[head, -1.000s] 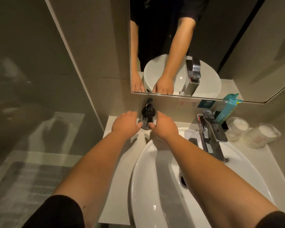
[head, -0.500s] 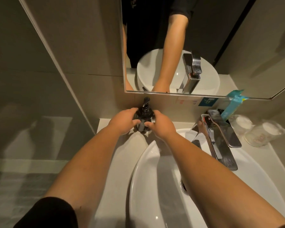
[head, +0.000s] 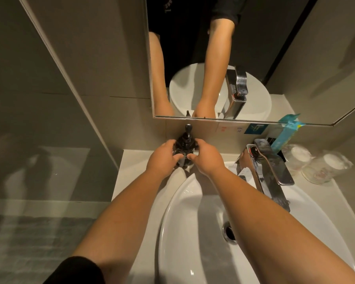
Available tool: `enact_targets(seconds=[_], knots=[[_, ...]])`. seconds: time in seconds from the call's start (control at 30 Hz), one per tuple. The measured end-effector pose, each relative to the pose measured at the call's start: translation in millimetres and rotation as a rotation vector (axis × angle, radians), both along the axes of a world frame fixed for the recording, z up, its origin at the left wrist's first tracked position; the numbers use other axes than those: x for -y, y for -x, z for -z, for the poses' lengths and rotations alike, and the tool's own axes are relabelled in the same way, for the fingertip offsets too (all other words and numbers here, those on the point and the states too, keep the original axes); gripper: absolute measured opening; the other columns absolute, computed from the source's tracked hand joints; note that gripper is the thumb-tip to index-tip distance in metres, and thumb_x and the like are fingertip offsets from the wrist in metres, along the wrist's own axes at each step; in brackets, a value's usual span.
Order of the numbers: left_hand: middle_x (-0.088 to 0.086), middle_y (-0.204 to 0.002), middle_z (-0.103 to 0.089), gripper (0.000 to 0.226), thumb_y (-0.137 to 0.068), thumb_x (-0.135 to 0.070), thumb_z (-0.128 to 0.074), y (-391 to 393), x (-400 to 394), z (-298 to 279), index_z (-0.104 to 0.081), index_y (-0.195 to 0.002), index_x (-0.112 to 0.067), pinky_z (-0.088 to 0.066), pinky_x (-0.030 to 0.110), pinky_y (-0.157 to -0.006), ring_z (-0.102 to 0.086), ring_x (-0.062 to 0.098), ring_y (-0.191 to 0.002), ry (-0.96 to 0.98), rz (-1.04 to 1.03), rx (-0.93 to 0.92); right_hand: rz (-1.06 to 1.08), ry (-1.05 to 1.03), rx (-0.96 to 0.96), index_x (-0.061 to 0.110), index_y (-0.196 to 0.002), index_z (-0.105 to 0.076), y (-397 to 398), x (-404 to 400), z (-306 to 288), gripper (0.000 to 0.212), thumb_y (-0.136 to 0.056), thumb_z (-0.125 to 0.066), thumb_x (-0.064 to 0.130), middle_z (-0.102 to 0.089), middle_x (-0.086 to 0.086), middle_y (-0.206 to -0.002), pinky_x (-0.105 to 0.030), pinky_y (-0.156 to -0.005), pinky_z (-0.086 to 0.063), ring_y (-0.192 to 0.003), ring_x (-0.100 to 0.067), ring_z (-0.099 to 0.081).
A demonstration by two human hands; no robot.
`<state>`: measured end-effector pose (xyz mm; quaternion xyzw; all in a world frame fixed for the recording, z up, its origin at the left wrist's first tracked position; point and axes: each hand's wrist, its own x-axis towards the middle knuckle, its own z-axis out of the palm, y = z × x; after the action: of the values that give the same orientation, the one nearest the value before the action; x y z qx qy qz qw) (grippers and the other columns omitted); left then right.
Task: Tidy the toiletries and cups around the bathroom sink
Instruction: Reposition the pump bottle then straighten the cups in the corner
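Counter (head: 131, 181): white; bare strip along its left edge, l. of the basin.
Basin (head: 178, 232): fills the centre; tap (head: 264, 173) + 2 wrapped cups (head: 316, 167) crowd the back-right corner.
Pump bottle (head: 185, 149): back edge, upright, nozzle twd wall.
L hand (head: 162, 158) & R hand (head: 207, 158): fingers curled round bottle, both gripping.

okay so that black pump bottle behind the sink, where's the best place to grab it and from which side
Probably the bottle's body, from the sides. It stands upright against the back wall, so the rear is blocked, and the thin pump neck on top offers little hold. The left hand and right hand already wrap it from either side, with the counter on the left leaving room.
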<state>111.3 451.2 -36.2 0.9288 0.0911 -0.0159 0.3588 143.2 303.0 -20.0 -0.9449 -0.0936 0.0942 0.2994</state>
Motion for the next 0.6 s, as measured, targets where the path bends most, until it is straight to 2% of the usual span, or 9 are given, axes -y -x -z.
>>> enact_targets(seconds=[0.1, 0.3, 0.6], knots=[[0.004, -0.131, -0.06, 0.055, -0.091, -0.03, -0.063, -1.9, -1.6, -0.9, -0.043, -0.141, -0.019, -0.048, 0.039, -0.095, -0.057, 0.023, -0.117, -0.001, 0.022, -0.011, 0.009, -0.015, 0.012, 0.018, -0.133, -0.05, 1.2, 0.3, 2.2, 0.049, -0.088, -0.067, 0.027, -0.067, -0.008, -0.117, -0.04, -0.087, -0.052, -0.105, -0.03, -0.062], [0.003, -0.121, -0.065, 0.047, -0.092, -0.029, -0.061, -0.1, 7.9, -0.8, -0.048, -0.136, -0.021, -0.05, 0.036, -0.088, -0.061, 0.023, -0.109, -0.005, -0.019, 0.013, 0.027, -0.066, -0.007, 0.022, -0.13, -0.053, -2.2, 1.8, 4.5, 0.044, -0.087, -0.066, 0.023, -0.068, -0.004, -0.117, -0.034, -0.083, -0.049, -0.104, -0.029, -0.062], [0.004, -0.118, -0.067, 0.044, -0.092, -0.028, -0.062, 1.8, 11.5, -1.2, -0.049, -0.134, -0.02, -0.05, 0.036, -0.086, -0.062, 0.024, -0.106, -0.02, -0.039, 0.031, 0.023, -0.037, -0.013, 0.021, -0.137, -0.047, -0.6, 2.4, 5.3, 0.049, -0.091, -0.062, 0.023, -0.066, -0.009, -0.119, -0.037, -0.085, -0.05, -0.105, -0.031, -0.061]])
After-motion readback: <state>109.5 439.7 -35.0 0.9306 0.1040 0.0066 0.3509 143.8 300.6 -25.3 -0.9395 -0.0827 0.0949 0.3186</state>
